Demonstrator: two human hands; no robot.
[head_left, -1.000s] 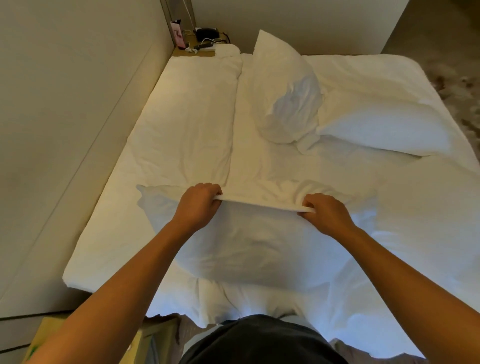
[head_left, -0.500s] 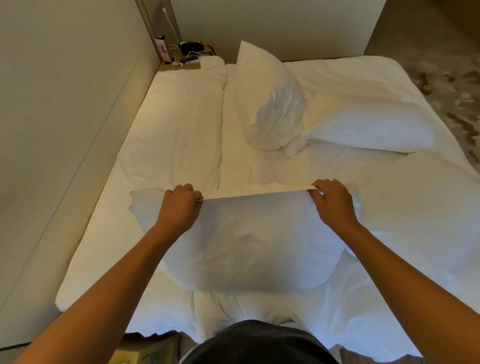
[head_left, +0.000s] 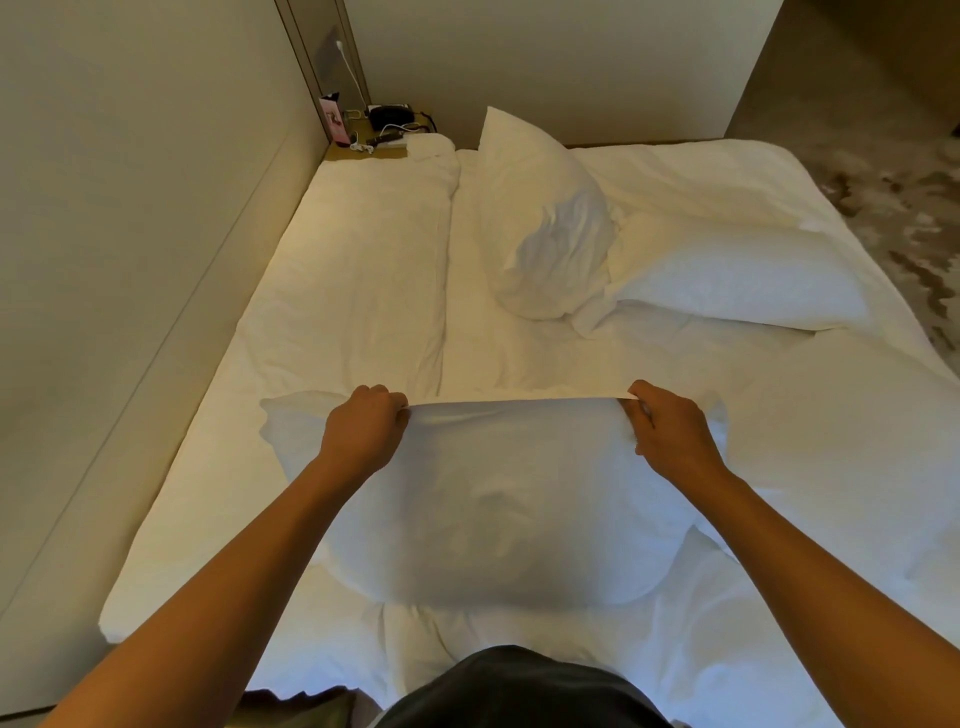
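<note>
A white pillow (head_left: 498, 514) lies across the near part of the bed (head_left: 363, 291), in front of me. Its white pillowcase has an open far edge (head_left: 519, 402) pulled into a straight line between my hands. My left hand (head_left: 363, 434) grips that edge on the left with curled fingers. My right hand (head_left: 667, 436) pinches the same edge on the right. Both forearms reach forward over the pillow.
Two more white pillows lie further up the bed: one upright (head_left: 540, 218), one flat at the right (head_left: 727, 280). A wall (head_left: 130, 208) runs along the left side. A bedside shelf (head_left: 379, 135) with cables and small items sits at the far left corner. Patterned carpet (head_left: 904, 197) lies right.
My hands have moved apart along the pillowcase edge, drawing it taut and straight. The bunched fabric between them has flattened, and the edge sits a little further up the pillow.
</note>
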